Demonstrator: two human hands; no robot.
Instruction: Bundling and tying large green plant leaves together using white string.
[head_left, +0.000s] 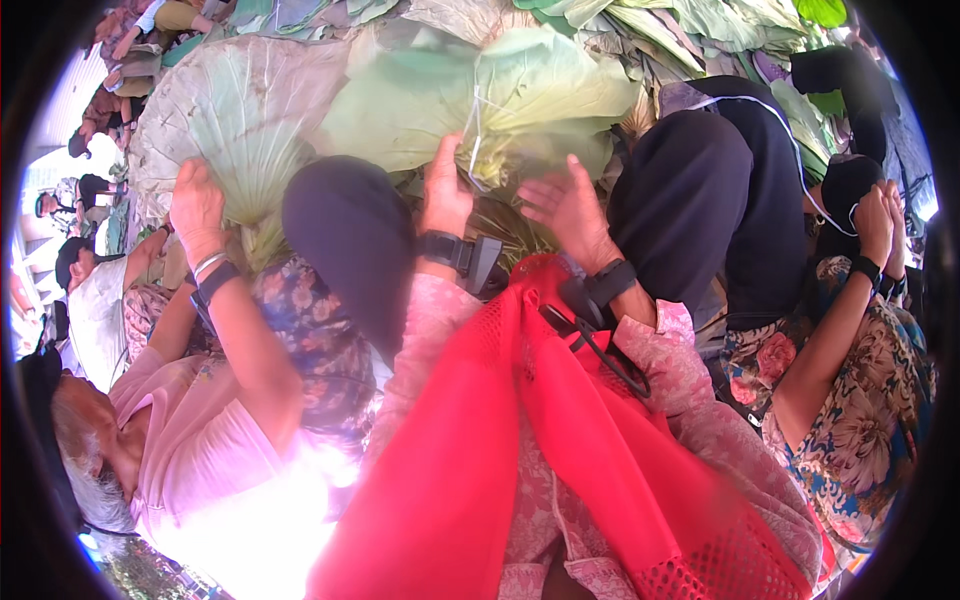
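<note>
In front of me is a bundle of large, pale green lotus leaves (551, 82), partly blurred. Its gathered stem end (495, 161) points towards me. White string (475, 124) crosses the bundle and loops down near that end. At the left edge of the leaves is my left hand (446, 191), thumb pointing up beside the string; whether its fingers grip leaf or string cannot be made out. My right hand (566, 210) is apart from the bundle on its right, fingers spread and slightly blurred, holding nothing.
A co-worker on the left has a hand (196, 199) on another fan of lotus leaves (232, 112). On the right, another person's hands (877, 221) are at a white cord (799, 142). Dark-trousered knees (679, 180) flank my hands. Leaves are heaped beyond (739, 30).
</note>
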